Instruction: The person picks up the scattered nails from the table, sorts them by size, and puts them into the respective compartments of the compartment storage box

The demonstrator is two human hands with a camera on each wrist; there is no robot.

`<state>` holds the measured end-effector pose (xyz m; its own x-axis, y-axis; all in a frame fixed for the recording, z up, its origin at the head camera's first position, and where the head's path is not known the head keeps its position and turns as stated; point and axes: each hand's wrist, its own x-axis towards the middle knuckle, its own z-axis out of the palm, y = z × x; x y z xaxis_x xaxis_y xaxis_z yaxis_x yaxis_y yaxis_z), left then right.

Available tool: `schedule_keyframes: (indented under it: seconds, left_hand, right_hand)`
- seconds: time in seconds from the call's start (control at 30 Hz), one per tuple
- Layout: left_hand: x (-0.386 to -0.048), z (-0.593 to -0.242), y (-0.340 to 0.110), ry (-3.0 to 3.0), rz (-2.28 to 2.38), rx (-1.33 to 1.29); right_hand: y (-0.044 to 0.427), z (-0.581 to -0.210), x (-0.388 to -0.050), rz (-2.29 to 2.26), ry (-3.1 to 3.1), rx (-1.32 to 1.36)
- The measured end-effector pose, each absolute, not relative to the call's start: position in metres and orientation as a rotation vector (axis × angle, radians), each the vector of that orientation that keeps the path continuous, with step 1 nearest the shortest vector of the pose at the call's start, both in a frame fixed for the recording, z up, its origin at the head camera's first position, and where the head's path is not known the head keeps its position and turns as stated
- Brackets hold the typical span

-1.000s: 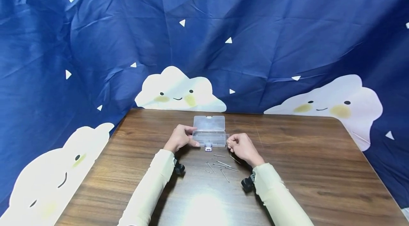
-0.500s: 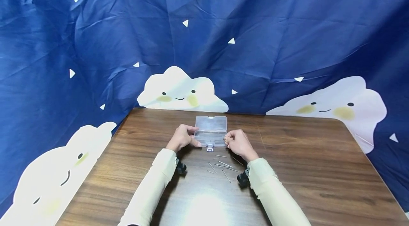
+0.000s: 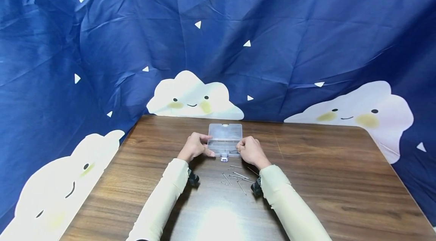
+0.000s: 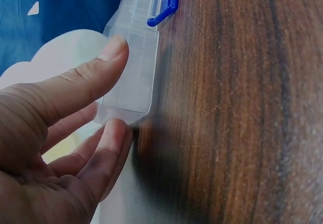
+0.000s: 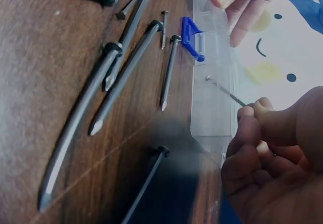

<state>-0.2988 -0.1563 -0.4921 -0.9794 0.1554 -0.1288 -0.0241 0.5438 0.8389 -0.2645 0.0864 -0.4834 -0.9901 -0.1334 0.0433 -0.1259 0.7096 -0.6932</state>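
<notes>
Here we have the clear box (image 3: pixel 218 143) on the wooden table (image 3: pixel 323 169), its lid (image 3: pixel 225 131) standing open at the back and its blue latch (image 5: pixel 187 38) facing us. Our left hand (image 3: pixel 196 145) grips the box's left end between thumb and fingers. Over at the right end, our right hand (image 3: pixel 251 151) pinches a slim nail (image 5: pixel 229 94), angled over the front compartments; whether it touches the bottom, we can't tell. Loose nails (image 5: pixel 127 77) lie scattered before the box.
</notes>
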Motion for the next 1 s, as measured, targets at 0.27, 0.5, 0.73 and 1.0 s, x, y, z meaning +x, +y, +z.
schedule_keyframes:
  seconds: [0.27, 0.5, 0.73, 1.0]
  left_hand:
    - [-0.2999, -0.4898, -0.1549, 2.599, 1.401, 0.120]
    - [-0.3001, -0.4896, -0.1545, 2.590, 1.402, 0.120]
    - [-0.2995, -0.4924, -0.1547, 2.623, 1.378, 0.147]
    - [-0.2985, -0.4912, -0.1561, 2.606, 1.395, 0.123]
  right_hand:
    - [0.0843, -0.4817, -0.2667, -1.131, 2.906, -0.219]
    - [0.0850, -0.4811, -0.2672, -1.136, 2.922, -0.209]
    - [0.0882, -0.4804, -0.2665, -1.151, 2.913, -0.217]
    - [0.0930, -0.4802, -0.2649, -1.219, 2.890, -0.191]
